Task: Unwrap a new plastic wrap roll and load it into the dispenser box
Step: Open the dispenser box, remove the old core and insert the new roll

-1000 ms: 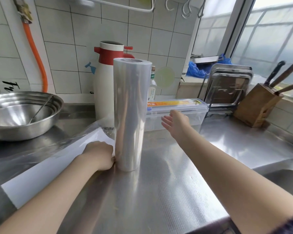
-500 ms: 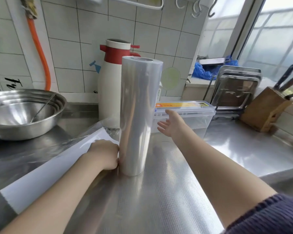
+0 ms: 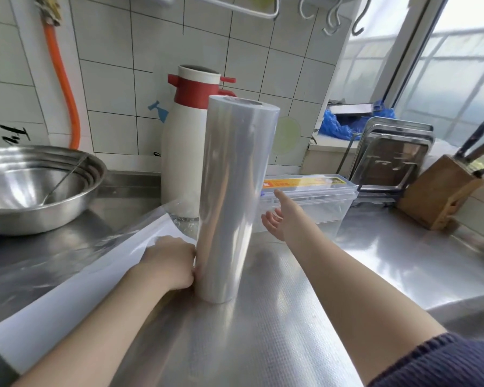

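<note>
A tall plastic wrap roll (image 3: 232,196) stands upright on the steel counter, mid-frame. My left hand (image 3: 171,263) rests in a fist against the roll's base, on top of the peeled-off clear wrapper with its white paper sheet (image 3: 67,300); whether it grips the wrapper I cannot tell. My right hand (image 3: 284,219) is stretched forward, palm open with fingers apart, just in front of the clear plastic dispenser box (image 3: 313,199), which lies behind and right of the roll with a yellow label on its lid. The hand holds nothing and does not clearly touch the box.
A white and red thermos (image 3: 185,152) stands right behind the roll. Stacked steel bowls (image 3: 34,188) sit at the left. Metal trays in a rack (image 3: 391,160) and a wooden knife block (image 3: 442,194) are at the right. A sink edge (image 3: 464,305) lies at the lower right.
My right hand has drawn back a little from the dispenser box toward the roll. My head has moved closer and leftward. The left hand and roll have stayed put.
</note>
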Demonstrator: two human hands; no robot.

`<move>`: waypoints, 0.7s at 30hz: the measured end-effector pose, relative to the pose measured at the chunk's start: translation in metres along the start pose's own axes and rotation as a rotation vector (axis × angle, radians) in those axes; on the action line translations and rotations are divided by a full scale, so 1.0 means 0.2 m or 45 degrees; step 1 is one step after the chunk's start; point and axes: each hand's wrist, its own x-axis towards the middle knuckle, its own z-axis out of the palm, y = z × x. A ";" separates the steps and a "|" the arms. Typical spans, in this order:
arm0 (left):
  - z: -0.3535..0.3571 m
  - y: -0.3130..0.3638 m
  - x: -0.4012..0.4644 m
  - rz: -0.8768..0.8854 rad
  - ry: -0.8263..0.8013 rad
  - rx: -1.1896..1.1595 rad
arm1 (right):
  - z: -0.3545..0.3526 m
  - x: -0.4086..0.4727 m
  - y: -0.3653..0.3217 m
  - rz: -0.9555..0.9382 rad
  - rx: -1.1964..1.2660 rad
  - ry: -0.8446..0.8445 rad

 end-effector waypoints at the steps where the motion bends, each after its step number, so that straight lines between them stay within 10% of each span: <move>1: 0.00 0.00 0.00 -0.009 -0.010 -0.030 | -0.02 0.00 -0.01 -0.010 -0.030 -0.001; 21: -0.10 0.07 -0.21 -0.176 -0.308 -0.221 | -0.57 -0.37 0.05 -0.033 -0.439 -0.019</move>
